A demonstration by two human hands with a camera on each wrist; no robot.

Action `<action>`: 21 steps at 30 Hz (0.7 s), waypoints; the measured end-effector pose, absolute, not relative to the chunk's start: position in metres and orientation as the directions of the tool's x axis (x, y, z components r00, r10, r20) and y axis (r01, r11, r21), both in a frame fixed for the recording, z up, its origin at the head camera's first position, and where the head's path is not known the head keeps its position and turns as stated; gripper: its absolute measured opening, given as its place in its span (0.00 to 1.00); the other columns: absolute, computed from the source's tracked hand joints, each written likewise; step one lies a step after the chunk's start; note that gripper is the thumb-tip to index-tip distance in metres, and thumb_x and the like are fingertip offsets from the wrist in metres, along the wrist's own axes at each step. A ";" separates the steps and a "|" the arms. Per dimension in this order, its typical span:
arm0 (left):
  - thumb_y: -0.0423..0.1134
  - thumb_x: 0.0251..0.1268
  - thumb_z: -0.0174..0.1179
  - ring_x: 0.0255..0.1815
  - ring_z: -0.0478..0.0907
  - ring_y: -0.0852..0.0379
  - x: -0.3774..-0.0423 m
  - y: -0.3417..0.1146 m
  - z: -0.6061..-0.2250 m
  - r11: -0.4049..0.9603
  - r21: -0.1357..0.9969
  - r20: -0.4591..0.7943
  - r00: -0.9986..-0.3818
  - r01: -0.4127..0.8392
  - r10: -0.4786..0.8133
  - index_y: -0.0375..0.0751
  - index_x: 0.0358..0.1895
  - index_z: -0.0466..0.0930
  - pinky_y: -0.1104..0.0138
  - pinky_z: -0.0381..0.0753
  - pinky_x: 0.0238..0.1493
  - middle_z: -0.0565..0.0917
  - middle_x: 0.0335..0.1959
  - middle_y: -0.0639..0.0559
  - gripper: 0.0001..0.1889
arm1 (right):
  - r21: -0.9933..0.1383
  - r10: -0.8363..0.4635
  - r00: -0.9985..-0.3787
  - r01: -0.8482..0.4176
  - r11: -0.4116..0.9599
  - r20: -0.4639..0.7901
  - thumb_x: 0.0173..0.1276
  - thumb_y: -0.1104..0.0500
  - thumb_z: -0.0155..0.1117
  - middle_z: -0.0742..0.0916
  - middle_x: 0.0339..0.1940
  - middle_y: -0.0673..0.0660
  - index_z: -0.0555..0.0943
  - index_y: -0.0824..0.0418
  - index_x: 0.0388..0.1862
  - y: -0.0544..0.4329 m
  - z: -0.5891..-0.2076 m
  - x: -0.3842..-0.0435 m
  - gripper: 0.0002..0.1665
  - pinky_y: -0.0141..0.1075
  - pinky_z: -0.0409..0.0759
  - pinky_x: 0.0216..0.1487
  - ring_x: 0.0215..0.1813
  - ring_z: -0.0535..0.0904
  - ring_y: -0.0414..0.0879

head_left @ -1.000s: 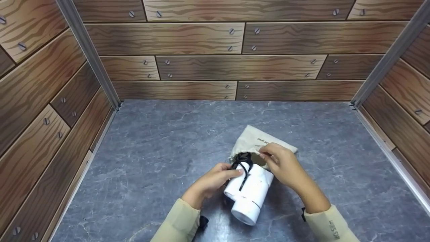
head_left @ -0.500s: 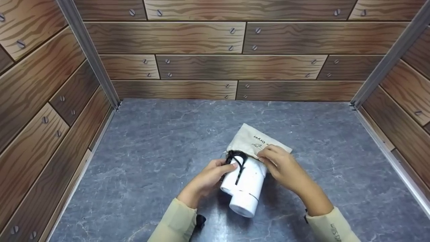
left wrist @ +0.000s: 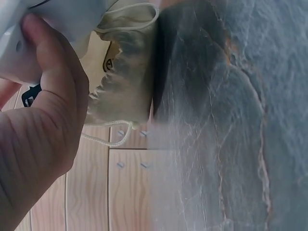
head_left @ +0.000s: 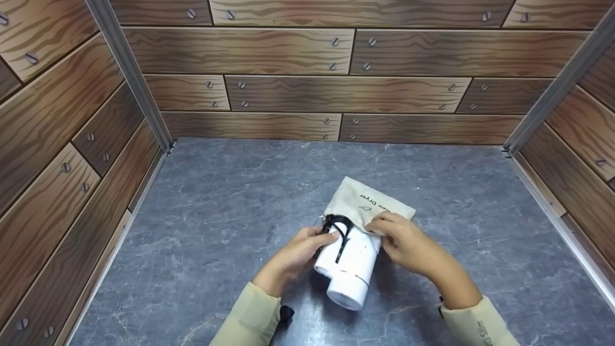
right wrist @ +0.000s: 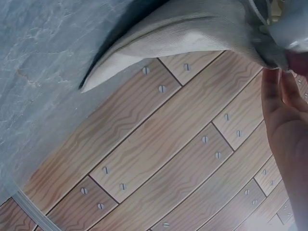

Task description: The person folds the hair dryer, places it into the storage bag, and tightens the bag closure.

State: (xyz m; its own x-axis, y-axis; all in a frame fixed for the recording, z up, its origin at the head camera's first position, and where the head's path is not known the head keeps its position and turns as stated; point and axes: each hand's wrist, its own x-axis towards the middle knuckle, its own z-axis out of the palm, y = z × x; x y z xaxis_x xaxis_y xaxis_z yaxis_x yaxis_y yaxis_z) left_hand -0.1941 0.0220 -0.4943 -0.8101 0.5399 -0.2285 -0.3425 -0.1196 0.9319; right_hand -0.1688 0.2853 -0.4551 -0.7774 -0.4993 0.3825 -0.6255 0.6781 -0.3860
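A white hair dryer (head_left: 356,259), folded and with a black cord (head_left: 338,222) bundled at its far end, is gripped along its left side by my left hand (head_left: 302,250). Its far end sits at the mouth of a cream cloth drawstring bag (head_left: 379,197) printed "Hair Dryer". My right hand (head_left: 403,240) pinches the edge of the bag's mouth on the right. Seen from the left wrist, the bag's gathered opening and loose drawstring (left wrist: 126,137) lie beyond the dryer. In the right wrist view the fingertips hold the cloth (right wrist: 207,36) against the dryer.
Under everything lies a grey marble-patterned tabletop (head_left: 230,202). Wood-print panels (head_left: 288,91) rise at the back and on both sides, with metal corner posts (head_left: 132,72) between them.
The dryer's far end has moved forward to the bag's mouth, and my left hand went with it. My right hand has drawn the bag's edge over the dryer's right side.
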 end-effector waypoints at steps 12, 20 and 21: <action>0.41 0.75 0.60 0.32 0.85 0.57 -0.194 0.022 -0.493 -0.141 0.931 -0.220 -0.828 -0.335 0.516 0.28 0.54 0.80 0.67 0.89 0.35 0.86 0.34 0.49 0.17 | -0.462 -0.388 -0.862 -0.504 0.730 0.327 0.51 0.83 0.61 0.86 0.47 0.52 0.90 0.57 0.52 0.284 -0.452 -0.164 0.34 0.34 0.84 0.40 0.42 0.79 0.43; 0.41 0.76 0.59 0.34 0.86 0.57 -0.192 0.020 -0.492 -0.149 0.931 -0.207 -0.816 -0.334 0.540 0.27 0.56 0.80 0.67 0.89 0.37 0.87 0.36 0.49 0.18 | -0.536 -0.310 -0.881 -0.465 0.705 0.358 0.47 0.84 0.57 0.90 0.44 0.49 0.91 0.59 0.48 0.282 -0.452 -0.164 0.34 0.35 0.84 0.43 0.42 0.81 0.41; 0.41 0.76 0.59 0.34 0.86 0.57 -0.193 0.020 -0.492 -0.145 0.932 -0.209 -0.817 -0.334 0.538 0.28 0.57 0.79 0.67 0.89 0.36 0.87 0.36 0.49 0.18 | -0.543 -0.292 -0.880 -0.464 0.700 0.374 0.48 0.83 0.57 0.90 0.43 0.49 0.91 0.59 0.46 0.282 -0.452 -0.165 0.33 0.35 0.84 0.43 0.42 0.82 0.41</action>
